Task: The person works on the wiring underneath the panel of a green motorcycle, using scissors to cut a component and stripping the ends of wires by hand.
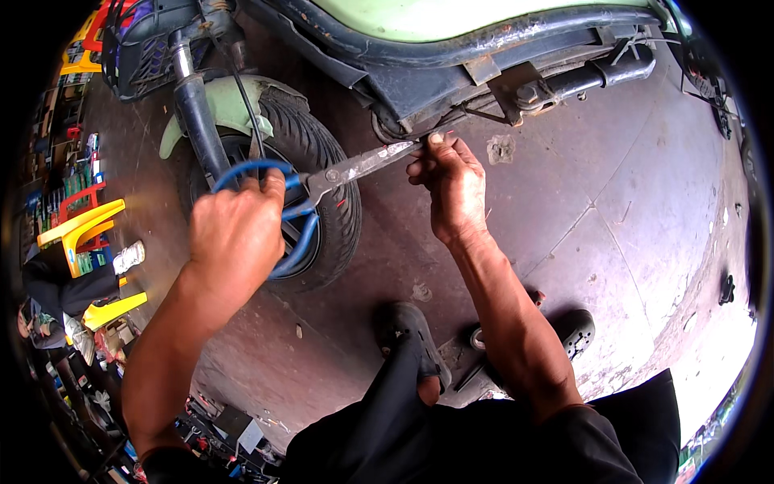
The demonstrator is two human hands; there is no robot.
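Note:
My left hand [238, 234] is closed around the blue handles of a large pair of scissors [363, 168]. Their worn grey blades point right and lie almost together. At the blade tips, my right hand [453, 189] pinches with thumb and forefinger a thin dark wire [439, 131], mostly hidden by the fingers. Just above runs the underside of a pale green scooter [451, 18], with black cables [484, 114] hanging from its frame. The scooter's front wheel [322, 153] stands behind the scissors and my left hand.
A side stand [592, 82] is folded along the scooter's frame. Yellow plastic stools [85, 230] and shelves of goods line the left side. My shoes [407, 327] rest on the worn floor [564, 226]. Dark boxes and tools [238, 427] lie at the lower left.

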